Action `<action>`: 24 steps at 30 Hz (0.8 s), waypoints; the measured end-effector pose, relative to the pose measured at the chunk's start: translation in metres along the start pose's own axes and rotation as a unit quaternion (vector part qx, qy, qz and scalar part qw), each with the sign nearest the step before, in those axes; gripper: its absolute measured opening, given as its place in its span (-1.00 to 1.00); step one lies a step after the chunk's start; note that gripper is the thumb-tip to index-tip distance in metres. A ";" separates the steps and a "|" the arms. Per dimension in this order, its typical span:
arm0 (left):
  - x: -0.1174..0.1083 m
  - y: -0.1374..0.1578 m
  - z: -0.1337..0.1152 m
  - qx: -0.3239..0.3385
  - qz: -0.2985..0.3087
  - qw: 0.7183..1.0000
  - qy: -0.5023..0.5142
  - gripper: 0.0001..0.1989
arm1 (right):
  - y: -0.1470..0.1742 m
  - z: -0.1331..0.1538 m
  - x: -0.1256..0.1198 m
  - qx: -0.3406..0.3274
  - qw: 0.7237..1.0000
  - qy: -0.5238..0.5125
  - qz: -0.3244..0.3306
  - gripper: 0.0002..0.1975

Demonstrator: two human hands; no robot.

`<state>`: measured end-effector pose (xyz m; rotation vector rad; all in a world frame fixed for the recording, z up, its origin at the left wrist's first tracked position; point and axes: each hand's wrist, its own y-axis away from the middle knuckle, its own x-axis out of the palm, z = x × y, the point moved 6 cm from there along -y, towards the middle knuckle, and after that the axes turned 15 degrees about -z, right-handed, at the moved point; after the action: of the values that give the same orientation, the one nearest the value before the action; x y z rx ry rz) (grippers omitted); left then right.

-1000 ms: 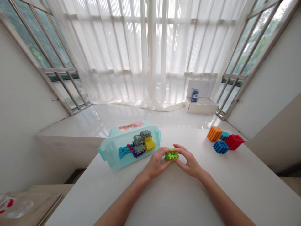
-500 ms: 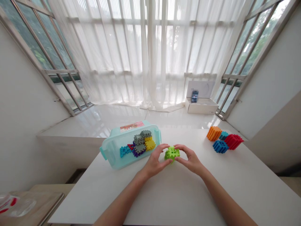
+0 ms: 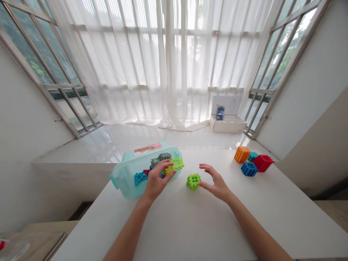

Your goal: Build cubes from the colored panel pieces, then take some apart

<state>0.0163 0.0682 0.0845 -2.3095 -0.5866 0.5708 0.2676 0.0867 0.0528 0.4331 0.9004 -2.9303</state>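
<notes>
My left hand (image 3: 158,177) is closed on a lime-green interlocking block piece (image 3: 177,164), pinched between thumb and fingers over the right end of the bin. A second lime-green block (image 3: 193,181), with a grid face and notched edges, stands on the table. To its right my right hand (image 3: 216,182) has its fingers spread, holding nothing; the thumb tip is at the block's right edge, and I cannot tell whether it touches. Inside the pale teal plastic bin (image 3: 122,194) lie grey notched pieces (image 3: 164,156), a blue piece (image 3: 140,178) and yellow pieces, partly behind my left hand.
At the table's right stand an orange block (image 3: 241,154), a red block (image 3: 263,163), a blue block (image 3: 249,169) and a small teal block (image 3: 252,156). A white open box (image 3: 228,125) sits on the sill before the curtain. A clear bottle lies at lower left.
My hands have parted from around the lime-green block. The left moved left to the bin with a lime-green piece; the right opened beside the block left on the table.
</notes>
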 end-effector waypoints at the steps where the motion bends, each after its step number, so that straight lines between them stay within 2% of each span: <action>1: -0.007 -0.004 0.006 -0.002 -0.022 0.999 -0.024 -0.70 | 0.000 -0.002 0.000 0.002 1.000 0.005 -0.001 -0.51; 4: -0.018 -0.010 0.020 -0.023 -0.061 0.995 -0.069 -0.67 | 0.001 -0.007 0.004 0.002 1.000 0.011 0.009 -0.52; 9: -0.010 -0.004 0.028 -0.020 -0.038 0.995 -0.088 -0.64 | 0.006 -0.012 0.012 -0.008 0.999 0.015 0.028 -0.50; 12: -0.010 -0.003 0.029 -0.019 -0.061 0.991 -0.114 -0.64 | 0.007 -0.012 0.013 -0.017 0.999 0.022 0.026 -0.50; 17: -0.016 -0.014 0.029 0.030 -0.108 0.972 -0.205 -0.69 | 0.009 -0.008 0.015 -0.027 0.999 0.028 0.037 -0.53; 20: -0.009 -0.028 0.033 0.042 -0.074 0.956 -0.280 -0.70 | 0.010 -0.007 0.017 -0.029 0.998 0.032 0.050 -0.55; 24: 0.004 -0.044 0.043 0.014 0.007 0.933 -0.359 -0.72 | 0.010 -0.007 0.016 -0.031 0.998 0.035 0.049 -0.54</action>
<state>-0.0144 0.1216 0.0853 -2.0339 -0.8802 1.4425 0.2548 0.0829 0.0376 0.5612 0.9466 -2.8064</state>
